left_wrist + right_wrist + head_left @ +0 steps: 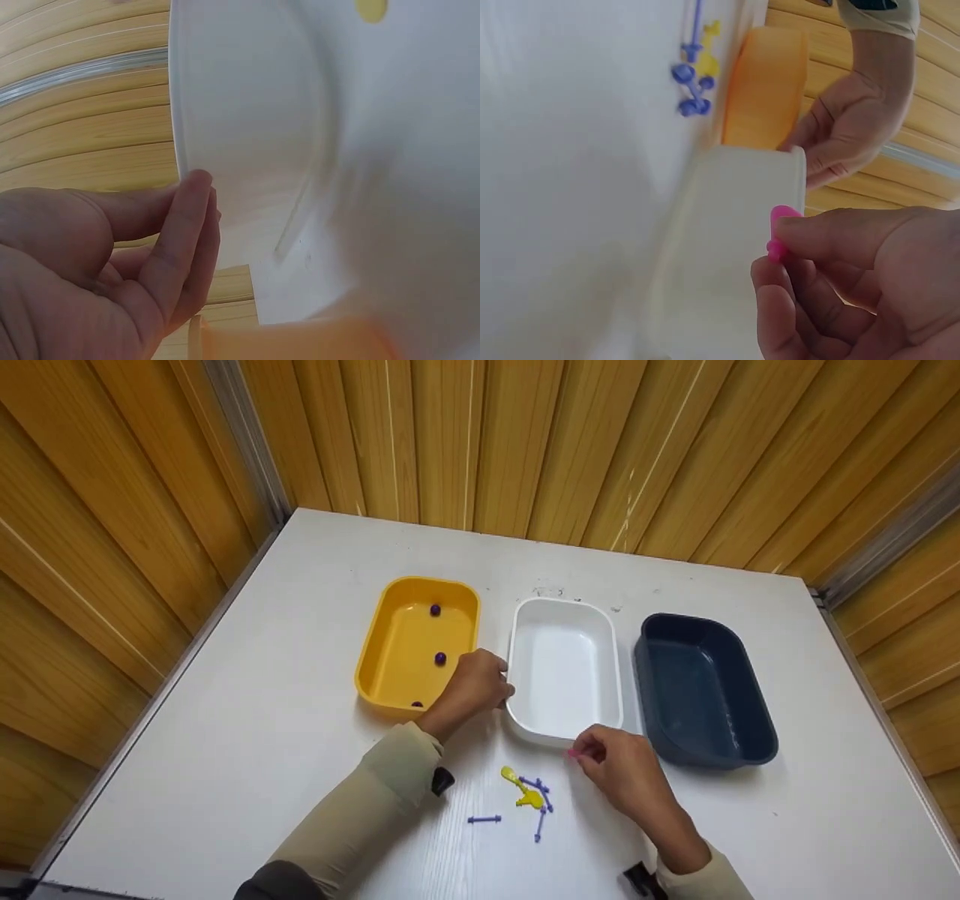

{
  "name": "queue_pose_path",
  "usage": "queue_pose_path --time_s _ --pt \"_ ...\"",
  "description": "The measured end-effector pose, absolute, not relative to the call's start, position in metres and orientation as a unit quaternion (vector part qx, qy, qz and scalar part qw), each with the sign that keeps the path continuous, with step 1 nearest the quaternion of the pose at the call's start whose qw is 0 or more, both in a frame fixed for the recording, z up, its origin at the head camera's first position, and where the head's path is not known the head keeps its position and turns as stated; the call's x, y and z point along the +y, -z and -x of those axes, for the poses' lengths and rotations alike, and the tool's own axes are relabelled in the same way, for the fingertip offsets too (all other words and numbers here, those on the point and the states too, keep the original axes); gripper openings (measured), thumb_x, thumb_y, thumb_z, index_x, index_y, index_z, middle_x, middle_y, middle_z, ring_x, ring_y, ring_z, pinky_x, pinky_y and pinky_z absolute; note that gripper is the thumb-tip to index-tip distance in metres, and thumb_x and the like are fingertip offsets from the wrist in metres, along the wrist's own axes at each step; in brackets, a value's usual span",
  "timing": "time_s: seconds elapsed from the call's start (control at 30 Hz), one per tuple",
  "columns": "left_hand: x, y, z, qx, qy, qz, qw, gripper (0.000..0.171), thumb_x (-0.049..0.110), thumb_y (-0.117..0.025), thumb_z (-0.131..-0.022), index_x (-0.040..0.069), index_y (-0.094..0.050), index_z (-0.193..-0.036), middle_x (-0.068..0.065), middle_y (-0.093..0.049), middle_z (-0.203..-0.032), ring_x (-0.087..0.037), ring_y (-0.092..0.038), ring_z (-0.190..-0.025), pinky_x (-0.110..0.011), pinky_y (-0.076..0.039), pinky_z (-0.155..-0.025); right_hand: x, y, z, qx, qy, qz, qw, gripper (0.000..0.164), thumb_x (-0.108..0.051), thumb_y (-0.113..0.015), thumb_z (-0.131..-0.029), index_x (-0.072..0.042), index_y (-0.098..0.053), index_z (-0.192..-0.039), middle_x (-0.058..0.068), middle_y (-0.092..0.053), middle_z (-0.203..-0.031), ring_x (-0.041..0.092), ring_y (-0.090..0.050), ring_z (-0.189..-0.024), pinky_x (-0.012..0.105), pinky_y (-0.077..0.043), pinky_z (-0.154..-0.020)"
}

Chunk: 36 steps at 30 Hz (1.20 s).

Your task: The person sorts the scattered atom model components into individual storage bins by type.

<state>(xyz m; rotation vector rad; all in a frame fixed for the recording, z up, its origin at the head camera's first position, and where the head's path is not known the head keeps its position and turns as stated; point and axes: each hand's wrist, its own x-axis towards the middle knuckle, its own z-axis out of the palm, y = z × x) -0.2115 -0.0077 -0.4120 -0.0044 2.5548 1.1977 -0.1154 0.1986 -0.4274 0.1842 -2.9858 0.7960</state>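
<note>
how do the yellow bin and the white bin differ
Purple balls lie in the yellow bin; none show in the white bin. The left hand pinches the white bin's rim, while no hand holds the yellow bin. Both are open-topped with rounded corners.

The white bin point(566, 675) looks like smooth plastic with a soft gloss, and the yellow bin point(401, 649) and dark blue bin point(686, 682) share that smooth, lightly shiny plastic finish. The pink piece point(776, 250) is smooth, bright plastic; the yellow pieces point(532, 799) and purple rods point(484, 819) look plastic too. The tabletop point(300, 720) has a pale, faintly grained surface with dark scuffs. Glossy wood-look panels point(517, 442) meet a dull grey metal post point(247, 435). The sleeve point(360, 787) is matt, creased cloth.
</note>
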Motion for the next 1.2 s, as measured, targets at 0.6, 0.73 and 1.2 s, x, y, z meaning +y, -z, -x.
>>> queue_pose_path --time_s 0.6,0.73,1.2 --pt "-0.006 0.411 0.210 0.890 -0.424 0.009 0.167 0.036 0.008 -0.069 -0.085 0.002 -0.066 -0.120 -0.007 -0.073 -0.081 -0.015 -0.064 -0.063 -0.021 -0.052 -0.057 0.206 0.414 0.131 -0.968 -0.235 -0.056 0.075 0.012 -0.004 -0.073 -0.079 -0.014 -0.072 -0.085 0.001 -0.069 -0.080 0.015 -0.061 -0.075 0.026 -0.048 -0.065" --pt "-0.006 0.411 0.210 0.888 -0.427 0.008 0.168 0.036 0.008 -0.069 -0.085 0.002 -0.065 -0.120 -0.007 -0.072 -0.082 -0.015 -0.064 -0.063 -0.021 -0.052 -0.057 0.205 0.415 0.132 -0.969 -0.231 -0.053 0.065 0.012 -0.005 -0.072 -0.079 -0.014 -0.072 -0.087 0.001 -0.069 -0.080 0.015 -0.059 -0.075 0.026 -0.048 -0.064" --pt "-0.005 0.411 0.211 0.893 -0.416 0.015 0.171 0.032 0.010 -0.068 -0.086 0.003 -0.067 -0.117 -0.006 -0.071 -0.080 -0.015 -0.063 -0.062 -0.020 -0.051 -0.055 0.198 0.416 0.128 -0.966 -0.238 -0.060 0.078 0.014 -0.004 -0.072 -0.078 -0.011 -0.073 -0.090 0.004 -0.070 -0.081 0.017 -0.063 -0.076 0.032 -0.053 -0.069"
